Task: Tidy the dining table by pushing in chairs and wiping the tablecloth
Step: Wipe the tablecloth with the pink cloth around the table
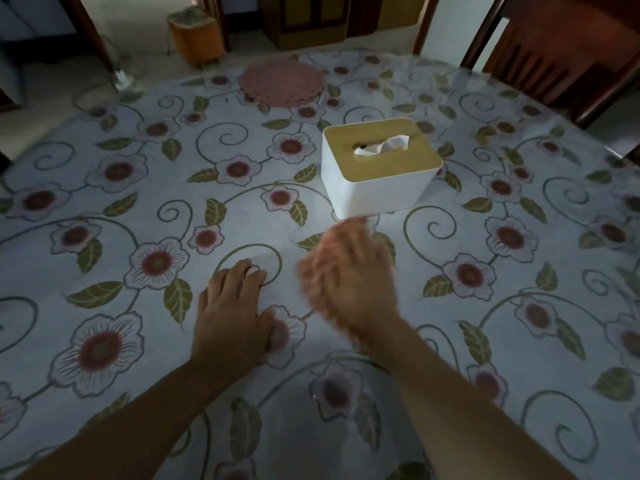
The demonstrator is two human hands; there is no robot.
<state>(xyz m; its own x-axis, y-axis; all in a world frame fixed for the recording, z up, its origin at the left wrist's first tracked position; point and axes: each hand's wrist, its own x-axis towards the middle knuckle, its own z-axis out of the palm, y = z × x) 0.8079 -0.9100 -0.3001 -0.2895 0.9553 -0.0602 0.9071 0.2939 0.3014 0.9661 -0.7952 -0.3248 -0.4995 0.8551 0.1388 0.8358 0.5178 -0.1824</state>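
A floral tablecloth (145, 202) under a clear cover spreads over the whole table. My left hand (230, 313) lies palm down on it near the front middle, fingertips pressing a small white tissue (260, 263) flat against the cloth. My right hand (349, 282) hovers just to its right, blurred by motion, fingers spread and holding nothing that I can see. A dark wooden chair (568, 50) stands at the table's far right corner.
A white tissue box (375, 183) with a wooden lid and a tissue sticking out sits just beyond my right hand. A round pink mat (282, 83) lies at the far edge. On the floor beyond stands an orange basket (197, 36).
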